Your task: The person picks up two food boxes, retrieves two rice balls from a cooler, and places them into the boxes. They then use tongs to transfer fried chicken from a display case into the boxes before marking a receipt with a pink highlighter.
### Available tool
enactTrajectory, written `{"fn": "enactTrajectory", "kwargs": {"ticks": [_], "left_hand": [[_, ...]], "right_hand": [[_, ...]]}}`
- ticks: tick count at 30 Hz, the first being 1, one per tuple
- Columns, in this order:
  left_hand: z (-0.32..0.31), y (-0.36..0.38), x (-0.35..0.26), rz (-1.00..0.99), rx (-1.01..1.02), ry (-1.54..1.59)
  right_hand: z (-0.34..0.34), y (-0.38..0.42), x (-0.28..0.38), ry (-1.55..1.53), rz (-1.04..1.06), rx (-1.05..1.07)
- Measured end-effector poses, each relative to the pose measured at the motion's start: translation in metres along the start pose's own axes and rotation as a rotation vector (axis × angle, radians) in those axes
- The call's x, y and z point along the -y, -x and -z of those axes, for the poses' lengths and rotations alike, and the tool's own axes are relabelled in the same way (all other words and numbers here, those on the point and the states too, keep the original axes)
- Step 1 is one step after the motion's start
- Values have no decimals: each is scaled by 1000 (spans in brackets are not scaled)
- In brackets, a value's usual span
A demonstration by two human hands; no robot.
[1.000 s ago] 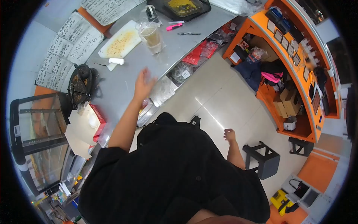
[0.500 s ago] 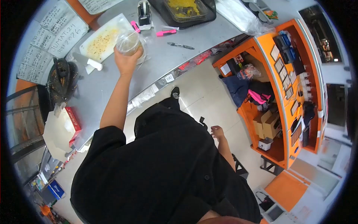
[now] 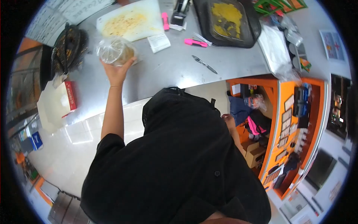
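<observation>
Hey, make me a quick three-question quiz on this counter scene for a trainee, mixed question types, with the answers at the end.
1. Which hand is gripping the bagged cup?
2. True or false: the pen lies directly on the metal counter.
3. How many pink markers can you count?

Key:
1. The left hand.
2. True.
3. Two.

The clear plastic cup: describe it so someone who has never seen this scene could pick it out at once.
Find the grey metal counter, then the speckled white cutting board on it. Just below the board in the picture, the left hand grips the cup, the only item there being held.
</observation>
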State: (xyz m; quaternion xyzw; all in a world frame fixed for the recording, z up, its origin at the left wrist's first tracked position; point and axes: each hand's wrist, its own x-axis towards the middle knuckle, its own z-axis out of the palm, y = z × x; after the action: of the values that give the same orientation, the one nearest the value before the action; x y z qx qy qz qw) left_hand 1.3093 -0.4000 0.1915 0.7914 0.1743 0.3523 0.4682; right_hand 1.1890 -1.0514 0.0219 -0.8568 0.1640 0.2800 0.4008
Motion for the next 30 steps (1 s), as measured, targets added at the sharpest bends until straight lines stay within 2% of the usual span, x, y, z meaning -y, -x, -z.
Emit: {"fn": "enactTrajectory", "kwargs": {"ticks": [2, 4, 6, 11, 15, 17, 18, 20, 21, 23, 24, 26, 27, 29, 30], "left_hand": [[-2, 3, 1, -64, 78, -84], [-7, 4, -7, 4, 36, -90], [-12, 6, -8, 68, -11, -86], [-14, 9, -5, 92, 6, -70], [-16, 14, -8, 137, -4, -55], [-23, 23, -17, 33, -112, 12], [-26, 31, -16, 43, -107, 5], [-32, 51, -5, 65, -452, 200], [-32, 65, 5, 69, -453, 197], [-26, 102, 22, 234, -566, 283], [-25, 116, 24, 240, -563, 281], [-28, 134, 22, 371, -218, 130], [-32, 137, 18, 376, -217, 134], [-40, 137, 6, 448, 295, 47], [-43, 131, -5, 451, 295, 49]], "right_hand": [[10, -39, 10, 65, 42, 35], [22, -66, 37, 330, 224, 18], [41, -73, 102, 432, 170, 129], [68, -113, 167, 518, 321, 217], [95, -105, 231, 609, 288, 329], [104, -111, 237, 626, 327, 337], [109, -112, 240, 647, 367, 330], [116, -96, 282, 752, 310, 394], [115, -89, 300, 657, 233, 448], [106, -71, 337, 560, 142, 507], [95, -68, 361, 541, 281, 494], [59, -70, 394, 397, 513, 499], [36, -75, 408, 276, 603, 517], [-15, -98, 426, 211, 811, 510], [-40, -106, 440, 169, 805, 495]]}}
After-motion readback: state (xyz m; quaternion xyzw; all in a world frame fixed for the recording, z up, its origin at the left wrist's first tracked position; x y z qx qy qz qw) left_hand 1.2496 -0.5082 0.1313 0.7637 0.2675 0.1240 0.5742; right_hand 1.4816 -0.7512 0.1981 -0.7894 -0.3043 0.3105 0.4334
